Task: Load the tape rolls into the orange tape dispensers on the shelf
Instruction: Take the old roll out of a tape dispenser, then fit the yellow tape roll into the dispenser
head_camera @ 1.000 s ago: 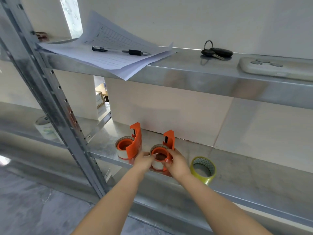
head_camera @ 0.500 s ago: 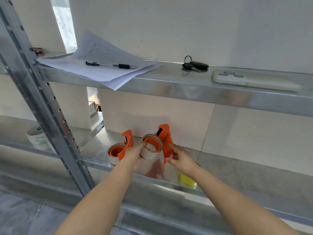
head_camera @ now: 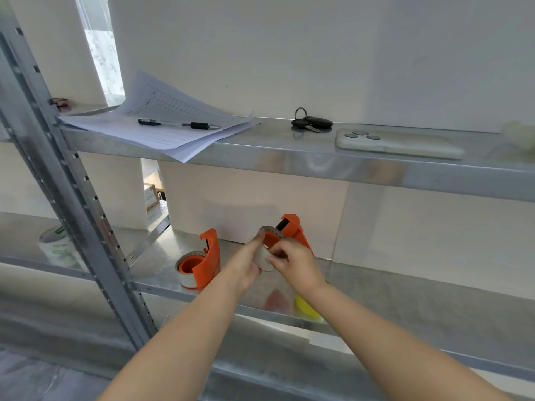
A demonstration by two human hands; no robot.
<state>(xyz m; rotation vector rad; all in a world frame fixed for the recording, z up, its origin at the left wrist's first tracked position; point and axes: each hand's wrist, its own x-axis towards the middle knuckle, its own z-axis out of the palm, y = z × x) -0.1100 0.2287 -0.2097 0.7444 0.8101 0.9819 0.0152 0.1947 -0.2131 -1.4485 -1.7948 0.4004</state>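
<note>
Both hands hold an orange tape dispenser [head_camera: 292, 230] lifted above the lower metal shelf [head_camera: 405, 293]. A clear tape roll [head_camera: 265, 257] sits on its orange hub. My left hand [head_camera: 246, 264] grips the roll from the left, index finger along its rim. My right hand [head_camera: 298, 263] pinches the roll's front edge with the fingertips. A second orange dispenser [head_camera: 207, 263] with a tape roll loaded stands on the shelf to the left. A yellow tape roll [head_camera: 307, 309] lies on the shelf, mostly hidden under my right forearm.
The upper shelf [head_camera: 289, 157] carries papers [head_camera: 162, 125] with a pen [head_camera: 179, 124], keys [head_camera: 311, 123] and a phone [head_camera: 396, 143]. A slanted steel upright [head_camera: 72, 198] stands at left. Another tape roll [head_camera: 56, 248] sits on the far-left shelf.
The dispenser with its roll was lifted off the shelf and held up. My right hand moved from the dispenser's body onto the roll's front edge. The yellow roll slipped behind my forearm.
</note>
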